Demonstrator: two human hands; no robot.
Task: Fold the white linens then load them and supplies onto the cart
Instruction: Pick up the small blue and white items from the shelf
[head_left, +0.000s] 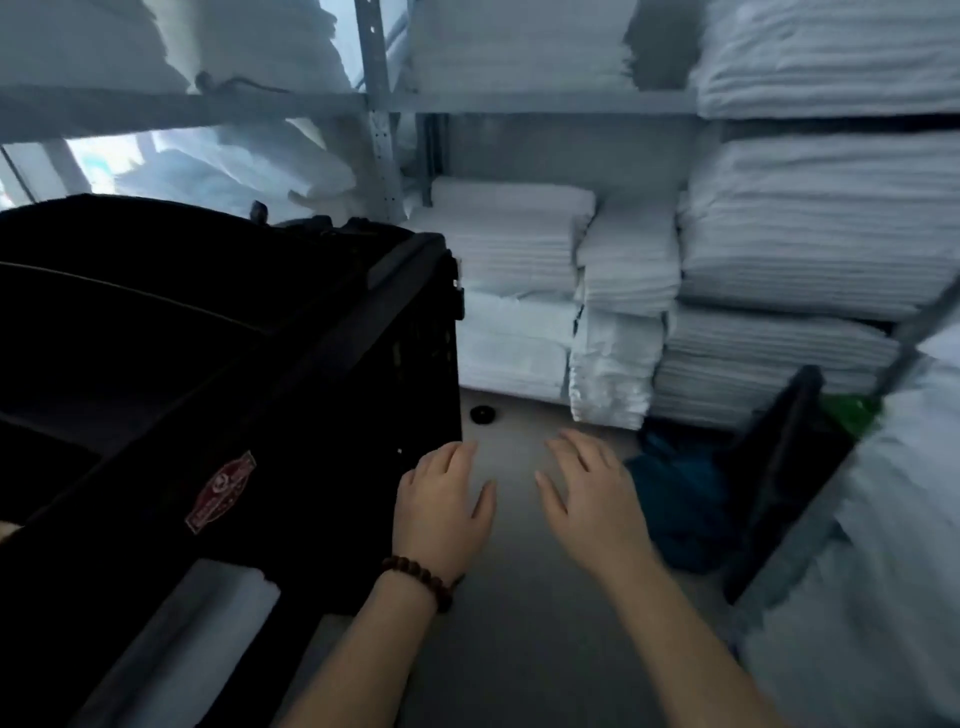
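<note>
Two bare hands reach forward, palms down, over the grey floor (519, 649) of a linen store. The left hand (444, 512), a brown bead bracelet (422, 578) at its wrist, hangs with fingers straight and loosely spread and holds nothing. It is just beside the right-hand corner of the black cart (208, 364); whether it touches the cart cannot be told. The right hand (592, 499) is beside it and apart from it, fingers likewise fanned, with nothing in its grip.

The cart fills the left side of the view, with a red badge (221, 491) on its dark side panel and a white folded piece (208, 623) on a lower shelf under it. To the right of the hands a crumpled blue cloth (675, 504) lies on the floor against a dark upright panel (779, 467), with something green (852, 413) behind that panel's top edge. A blurred white bundle (883, 571) takes up the right edge.

Past the fingertips a small round black object (483, 414) sits on the floor near the cart's far corner. Behind it, stacks of folded white linens (519, 291) stand along the far edge of the floor. Further stacks (821, 234) sit on the grey metal shelving (376, 104) at right and above, and soft white pillows (249, 161) fill the shelves at far left.
</note>
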